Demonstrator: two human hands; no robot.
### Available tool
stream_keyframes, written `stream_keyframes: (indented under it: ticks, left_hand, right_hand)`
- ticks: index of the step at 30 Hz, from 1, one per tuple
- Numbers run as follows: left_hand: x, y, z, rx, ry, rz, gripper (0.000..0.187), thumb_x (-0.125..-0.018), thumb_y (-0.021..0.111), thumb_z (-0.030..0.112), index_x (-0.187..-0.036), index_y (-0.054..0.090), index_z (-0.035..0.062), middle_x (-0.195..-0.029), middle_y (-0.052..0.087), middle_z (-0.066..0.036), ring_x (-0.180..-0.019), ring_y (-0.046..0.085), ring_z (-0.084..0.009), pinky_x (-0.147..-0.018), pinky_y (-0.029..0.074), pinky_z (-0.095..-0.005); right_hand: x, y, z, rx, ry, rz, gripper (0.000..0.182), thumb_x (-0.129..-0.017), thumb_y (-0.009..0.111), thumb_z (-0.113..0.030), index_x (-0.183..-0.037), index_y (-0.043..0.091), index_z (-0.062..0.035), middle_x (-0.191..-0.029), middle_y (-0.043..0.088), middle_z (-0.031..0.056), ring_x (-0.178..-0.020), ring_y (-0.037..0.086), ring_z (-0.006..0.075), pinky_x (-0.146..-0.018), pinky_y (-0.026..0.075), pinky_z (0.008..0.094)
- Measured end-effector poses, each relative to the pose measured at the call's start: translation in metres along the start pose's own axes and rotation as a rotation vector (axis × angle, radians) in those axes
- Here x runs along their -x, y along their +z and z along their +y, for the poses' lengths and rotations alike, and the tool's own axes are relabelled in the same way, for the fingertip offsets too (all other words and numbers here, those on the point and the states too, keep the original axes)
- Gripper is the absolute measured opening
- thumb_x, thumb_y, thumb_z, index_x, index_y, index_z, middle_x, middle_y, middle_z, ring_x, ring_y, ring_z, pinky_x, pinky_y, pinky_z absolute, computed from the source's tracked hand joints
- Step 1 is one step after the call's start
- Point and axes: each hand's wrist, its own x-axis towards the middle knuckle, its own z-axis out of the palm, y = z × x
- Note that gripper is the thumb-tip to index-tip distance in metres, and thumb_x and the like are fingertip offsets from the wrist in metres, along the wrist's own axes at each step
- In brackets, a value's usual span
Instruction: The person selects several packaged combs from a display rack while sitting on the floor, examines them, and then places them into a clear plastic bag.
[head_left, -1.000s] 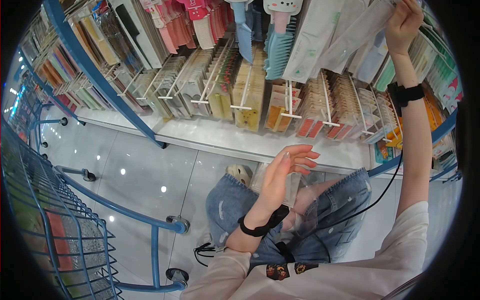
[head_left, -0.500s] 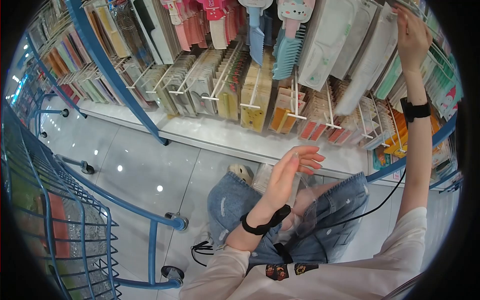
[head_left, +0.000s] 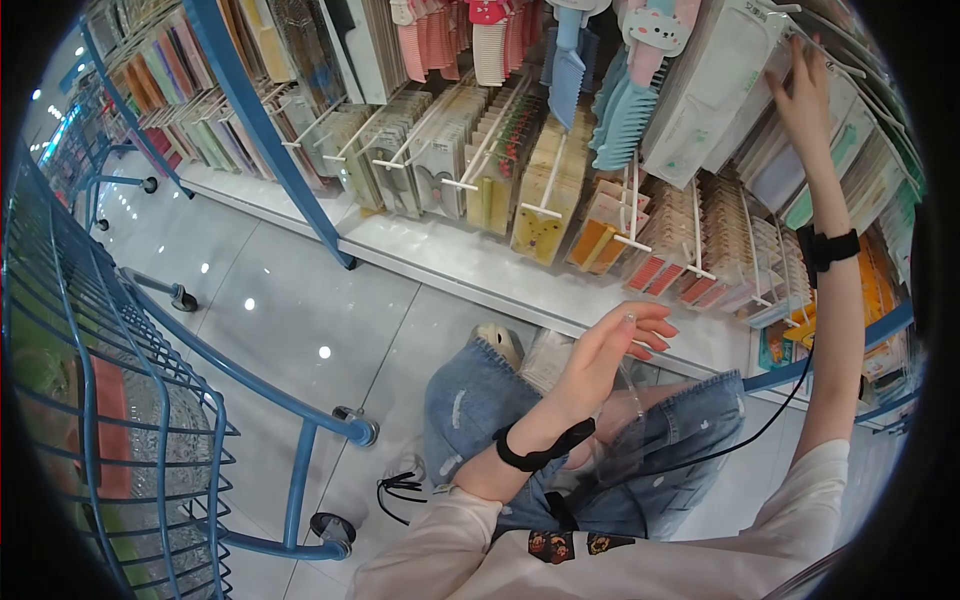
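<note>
My right hand [head_left: 806, 105] is raised at the upper right, fingers spread against the hanging clear packs [head_left: 715, 85], nothing visibly held. Right beneath it hang more packs with pale and green contents [head_left: 840, 150]. My left hand [head_left: 605, 355] hovers above my knees, fingers apart and slightly bent, holding nothing. A clear package [head_left: 546, 358] lies low behind it, partly hidden by my arm and leg. To the left of the right hand hang blue combs [head_left: 628, 125] under a cartoon-faced card [head_left: 655, 28].
A blue wire cart [head_left: 300, 490] with a pink item [head_left: 108, 430] inside stands at the left. Rows of small packs on white hooks [head_left: 540, 210] line the rack above a white shelf base [head_left: 470, 270]. A black cable [head_left: 745, 430] runs across my lap.
My right hand has gone from closed fingers at the hooks to spread fingers, slightly lower. Beside it the long clear packs have shifted. My left hand keeps its pose; the view has shifted a little.
</note>
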Motion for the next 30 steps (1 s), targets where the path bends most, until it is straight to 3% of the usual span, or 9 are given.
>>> stream_keyframes:
  ticks: [4,8,12,13,15,17,22,26,30]
  left_hand:
    - [-0.001,-0.003,-0.002,-0.011,0.021,-0.006,0.046,-0.094,0.024,0.032,-0.116,0.045,-0.0034,-0.105,0.057,-0.015,-0.091,0.055,-0.0177,-0.080,0.042,-0.0296]
    - [-0.001,-0.006,-0.001,-0.023,0.024,0.007,0.042,-0.094,0.026,0.027,-0.116,0.045,-0.0030,-0.104,0.057,-0.014,-0.090,0.055,-0.0169,-0.080,0.042,-0.0293]
    - [0.000,-0.007,0.005,-0.047,0.024,0.011,0.036,-0.094,0.029,0.020,-0.117,0.044,-0.0018,-0.104,0.057,-0.012,-0.091,0.053,-0.0153,-0.081,0.042,-0.0292]
    - [-0.001,-0.008,0.002,-0.059,0.029,0.017,0.033,-0.093,0.031,0.018,-0.117,0.044,-0.0011,-0.104,0.057,-0.012,-0.088,0.054,-0.0144,-0.079,0.043,-0.0281]
    - [-0.004,-0.009,-0.008,-0.078,0.042,0.026,0.030,-0.092,0.034,0.014,-0.117,0.045,0.0003,-0.105,0.056,-0.011,-0.082,0.055,-0.0126,-0.075,0.044,-0.0258]
    - [-0.005,-0.007,-0.009,-0.082,-0.035,0.046,0.029,-0.090,0.037,0.007,-0.117,0.045,0.0014,-0.107,0.056,-0.011,-0.072,0.054,-0.0091,-0.070,0.045,-0.0228]
    - [-0.003,-0.003,-0.004,-0.196,0.034,0.128,0.033,-0.082,0.041,-0.008,-0.113,0.048,0.0016,-0.110,0.055,-0.010,-0.057,0.049,-0.0014,-0.065,0.047,-0.0197]
    - [-0.005,-0.008,-0.010,-0.147,0.004,0.116,0.033,-0.079,0.041,-0.012,-0.107,0.051,-0.0002,-0.110,0.056,-0.009,-0.058,0.049,0.0007,-0.069,0.048,-0.0212]
    - [-0.004,-0.005,-0.003,-0.219,-0.036,0.119,0.031,-0.078,0.042,-0.013,-0.104,0.053,-0.0015,-0.110,0.055,-0.009,-0.061,0.051,0.0005,-0.071,0.048,-0.0209]
  right_hand:
    - [0.015,0.001,-0.008,-0.046,-0.025,-0.161,0.044,-0.080,0.057,-0.023,-0.118,0.048,-0.0025,-0.137,0.028,0.0207,-0.127,0.026,0.0337,-0.102,0.026,0.0389]
    - [0.026,-0.075,-0.054,-0.199,0.006,-0.437,0.022,-0.080,0.057,-0.016,-0.091,0.061,0.0027,-0.132,0.035,0.0213,-0.126,0.030,0.0336,-0.101,0.027,0.0381]
    - [0.060,-0.167,-0.088,-0.618,0.184,-0.403,0.010,-0.079,0.054,-0.005,-0.084,0.058,0.0029,-0.101,0.058,0.0158,-0.097,0.055,0.0284,-0.082,0.042,0.0351]
    - [0.079,-0.189,-0.098,-0.625,0.093,-0.411,0.006,-0.075,0.054,-0.002,-0.080,0.058,-0.0002,-0.086,0.060,0.0115,-0.081,0.058,0.0258,-0.071,0.044,0.0341]
    - [0.123,-0.208,-0.114,-0.731,-0.166,-0.609,0.016,-0.064,0.059,-0.005,-0.081,0.058,-0.0056,-0.081,0.060,0.0081,-0.070,0.058,0.0258,-0.061,0.045,0.0325]
    - [0.158,-0.219,-0.148,-0.882,0.004,-1.045,0.024,-0.062,0.064,-0.012,-0.084,0.058,-0.0047,-0.082,0.060,0.0109,-0.072,0.058,0.0285,-0.062,0.047,0.0367]
    - [0.269,-0.240,-0.179,-0.932,-0.073,-1.436,0.025,-0.063,0.065,-0.015,-0.085,0.061,-0.0056,-0.089,0.059,0.0101,-0.086,0.057,0.0265,-0.072,0.046,0.0372]
    - [0.285,-0.252,-0.214,-0.628,0.180,-1.276,0.027,-0.062,0.066,-0.015,-0.088,0.063,-0.0093,-0.114,0.051,0.0101,-0.111,0.042,0.0325,-0.092,0.032,0.0466]
    - [0.258,-0.240,-0.246,-0.519,0.201,-1.116,0.036,-0.063,0.064,-0.012,-0.098,0.060,-0.0063,-0.126,0.043,0.0155,-0.122,0.033,0.0368,-0.100,0.023,0.0498]
